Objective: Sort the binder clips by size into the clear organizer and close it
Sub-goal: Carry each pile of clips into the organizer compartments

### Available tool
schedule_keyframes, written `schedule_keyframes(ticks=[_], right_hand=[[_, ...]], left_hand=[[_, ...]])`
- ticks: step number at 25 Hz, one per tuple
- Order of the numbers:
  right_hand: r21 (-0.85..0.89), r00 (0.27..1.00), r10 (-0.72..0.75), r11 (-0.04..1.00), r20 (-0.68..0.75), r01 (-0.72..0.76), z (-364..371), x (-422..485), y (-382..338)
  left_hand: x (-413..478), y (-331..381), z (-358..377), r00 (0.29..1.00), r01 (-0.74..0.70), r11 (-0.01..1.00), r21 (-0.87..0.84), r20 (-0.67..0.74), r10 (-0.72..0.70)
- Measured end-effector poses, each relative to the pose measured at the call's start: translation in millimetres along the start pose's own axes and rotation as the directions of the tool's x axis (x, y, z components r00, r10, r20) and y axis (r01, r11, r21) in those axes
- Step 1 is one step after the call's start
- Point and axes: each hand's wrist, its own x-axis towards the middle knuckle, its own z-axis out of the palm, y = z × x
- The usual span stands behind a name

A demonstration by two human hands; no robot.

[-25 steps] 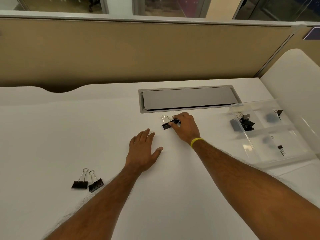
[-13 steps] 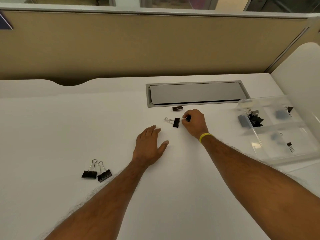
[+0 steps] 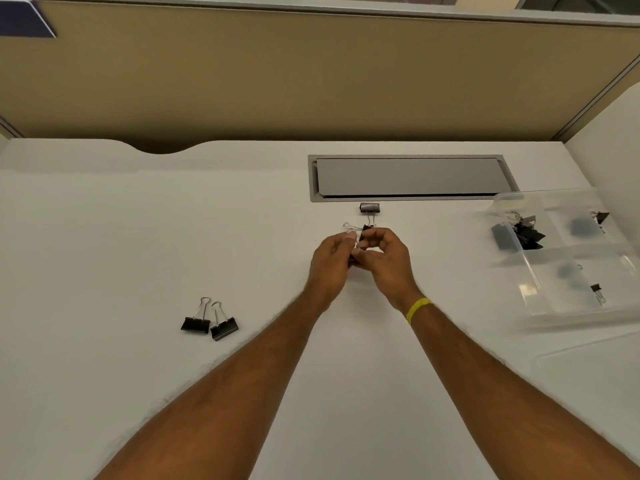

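At centre frame, the left hand (image 3: 330,263) and right hand (image 3: 386,263) are pinching one black binder clip (image 3: 366,231) between them, each grip curled tight on it, over the white surface (image 3: 138,237); the clear organizer (image 3: 512,197) is sitting at right, holding more clips (image 3: 526,234).

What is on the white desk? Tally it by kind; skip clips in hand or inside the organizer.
Black metal binder clips: 3
Clear plastic organizer: 1
Grey rectangular hatch set in the desk: 1
Total: 5
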Motion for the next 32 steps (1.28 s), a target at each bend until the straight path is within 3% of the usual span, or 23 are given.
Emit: schedule_keyframes(ticks=[3,6,8,13,19,23,25,29,32], right_hand=[[-0.052,0.999,0.013,0.999,0.047,-0.011,6,-11,2],[-0.226,0.993,-0.034,0.972,0.113,0.059,2,-5,4],[-0.345,0.994,-0.073,0.934,0.077,0.096,-5,8,2],[-0.702,0.986,-0.164,0.698,0.032,0.139,-22,64,-1],[-0.774,0.998,0.025,0.63,-0.065,-0.066,-13,118,-16],[-0.844,1.0,0.001,0.536,-0.023,-0.02,-10,130,-12],[-0.827,0.999,-0.043,0.563,-0.018,0.009,-10,132,-12],[-0.478,0.992,-0.014,0.877,-0.123,-0.047,-13,115,-29],[-0.398,1.0,-0.004,0.917,-0.001,0.003,2,75,-33]], left_hand=[[-5,-1,-2,0.987,0.155,0.966,-0.208,0.073,-0.143],[-9,-11,-13,0.986,0.162,0.924,-0.347,0.009,-0.169],[-7,-11,-22,0.983,0.144,0.902,-0.407,-0.042,-0.176],[-4,-8,-37,0.976,0.151,0.903,-0.403,-0.086,-0.202],[5,-13,-40,0.978,0.147,0.92,-0.363,-0.084,-0.189],[8,-14,-42,0.978,0.164,0.911,-0.378,-0.056,-0.199],[9,-15,-42,0.979,0.166,0.91,-0.381,-0.049,-0.199],[11,-12,-40,0.977,0.18,0.886,-0.428,-0.029,-0.212],[9,-7,-35,0.966,0.22,0.783,-0.582,0.016,-0.259]])
